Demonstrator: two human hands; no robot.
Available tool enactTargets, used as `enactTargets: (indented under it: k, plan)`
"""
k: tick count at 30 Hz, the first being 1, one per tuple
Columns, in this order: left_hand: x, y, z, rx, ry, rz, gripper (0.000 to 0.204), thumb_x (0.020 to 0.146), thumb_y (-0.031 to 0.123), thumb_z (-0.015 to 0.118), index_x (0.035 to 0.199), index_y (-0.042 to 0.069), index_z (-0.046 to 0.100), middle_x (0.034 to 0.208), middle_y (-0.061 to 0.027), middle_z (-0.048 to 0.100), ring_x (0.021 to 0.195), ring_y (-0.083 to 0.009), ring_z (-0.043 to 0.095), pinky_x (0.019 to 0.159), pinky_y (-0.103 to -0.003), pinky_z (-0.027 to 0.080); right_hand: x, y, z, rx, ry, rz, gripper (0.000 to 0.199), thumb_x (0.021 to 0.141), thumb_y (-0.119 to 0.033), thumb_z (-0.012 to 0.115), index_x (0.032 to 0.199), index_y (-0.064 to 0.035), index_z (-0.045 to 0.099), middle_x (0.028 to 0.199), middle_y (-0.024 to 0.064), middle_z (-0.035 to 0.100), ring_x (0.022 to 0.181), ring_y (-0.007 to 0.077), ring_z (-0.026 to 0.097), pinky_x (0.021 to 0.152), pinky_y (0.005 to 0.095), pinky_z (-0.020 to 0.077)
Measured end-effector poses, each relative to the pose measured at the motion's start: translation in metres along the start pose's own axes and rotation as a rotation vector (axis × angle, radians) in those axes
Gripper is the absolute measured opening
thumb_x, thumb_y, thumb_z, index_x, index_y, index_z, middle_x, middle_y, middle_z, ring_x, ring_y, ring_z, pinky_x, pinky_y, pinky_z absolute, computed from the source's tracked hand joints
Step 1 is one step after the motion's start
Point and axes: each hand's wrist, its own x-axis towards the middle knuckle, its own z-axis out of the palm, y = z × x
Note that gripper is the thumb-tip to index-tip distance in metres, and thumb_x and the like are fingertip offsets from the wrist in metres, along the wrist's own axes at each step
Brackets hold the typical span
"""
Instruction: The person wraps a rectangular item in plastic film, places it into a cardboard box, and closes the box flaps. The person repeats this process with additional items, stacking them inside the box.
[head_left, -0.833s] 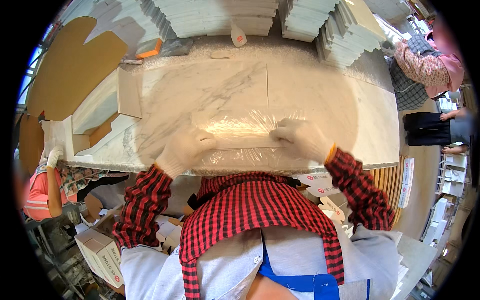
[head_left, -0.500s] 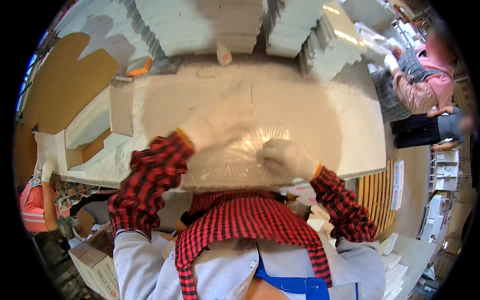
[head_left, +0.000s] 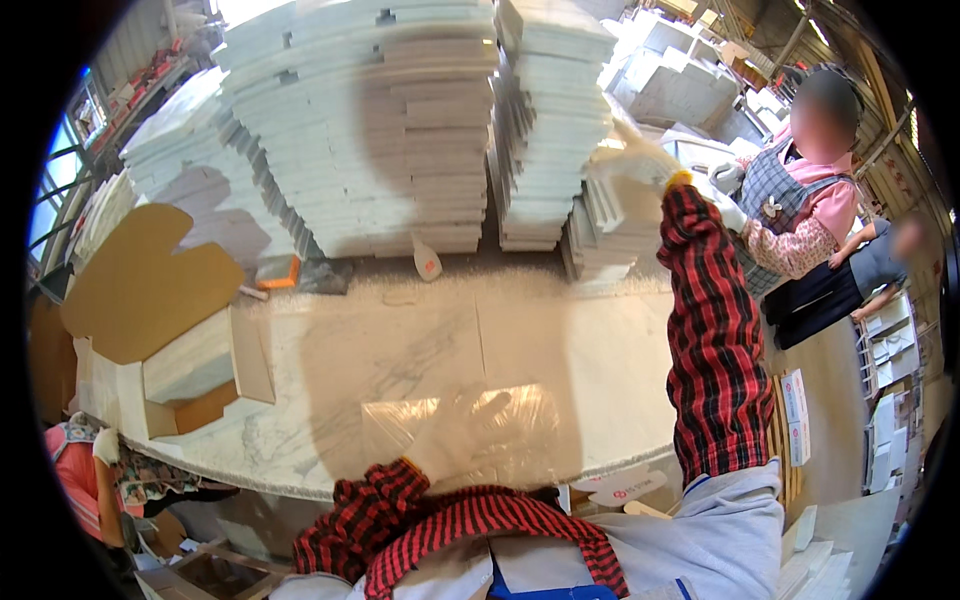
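Now the left hand (head_left: 450, 436), in a pale glove, is low on the surface (head_left: 622, 392), palm down on a shiny clear film (head_left: 530, 415). Its grip is loose, with the fingers spread out flat on the film and not curled around it. The film lies near the front edge, just in front of the person's red and black apron (head_left: 480, 515). The right arm is stretched far out to the right, in a red and black sleeve (head_left: 715, 340). The right hand (head_left: 645, 152) is a blur by the small stack (head_left: 615, 212) of slabs, so I cannot tell how its grip is or if it has hold of anything. Two tall stacks of slabs, a wide one (head_left: 425, 150) and a thin one (head_left: 550, 140), stand at the back. A white bottle (head_left: 427, 262) is in front of the wide one, and left of it is an orange block (head_left: 277, 271). On the left, a brown card (head_left: 150, 290) leans behind a box (head_left: 253, 355) with a white slab (head_left: 190, 365) in it. At the right, a co-worker (head_left: 770, 200) stands near the right hand.
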Motion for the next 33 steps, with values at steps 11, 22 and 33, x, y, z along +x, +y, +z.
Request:
enactTargets:
  k: [11, 22, 33]
  plan:
    - [-0.018, -0.007, -0.022, -0.134, 0.078, -0.021, 0.044, 0.097, 0.054, 0.055, 0.139, 0.04, 0.062, 0.151, -0.006, 0.053, 0.132, -0.0356, 0.046, 0.112, -0.052, 0.035, 0.026, -0.013, 0.015, -0.088, -0.288, -0.073, 0.139, 0.05, -0.043, 0.092, 0.16, 0.0086, 0.025, 0.139, 0.0257, 0.063, 0.139, 0.0327, 0.052, 0.113, 0.0382, 0.0421]
    - [-0.019, -0.001, -0.011, -0.112, 0.023, 0.0, 0.053, 0.094, 0.052, 0.053, 0.146, 0.042, 0.055, 0.152, -0.0066, 0.052, 0.132, -0.0348, 0.048, 0.111, -0.053, 0.039, -0.091, -0.067, -0.028, 0.54, 0.127, 0.252, 0.098, 0.073, -0.021, 0.079, 0.159, 0.0034, 0.037, 0.145, 0.0207, 0.057, 0.128, 0.0279, 0.059, 0.103, 0.0339, 0.0498]
    - [-0.015, 0.013, -0.016, 0.017, -0.064, 0.116, 0.054, 0.095, 0.053, 0.052, 0.148, 0.043, 0.052, 0.16, -0.0073, 0.045, 0.149, -0.0264, 0.038, 0.117, -0.057, 0.034, -0.323, 0.006, -0.03, 1.27, 0.226, 0.158, 0.089, 0.088, -0.009, 0.075, 0.163, -0.0074, 0.028, 0.127, 0.016, 0.064, 0.099, 0.0213, 0.069, 0.076, 0.0294, 0.0601]
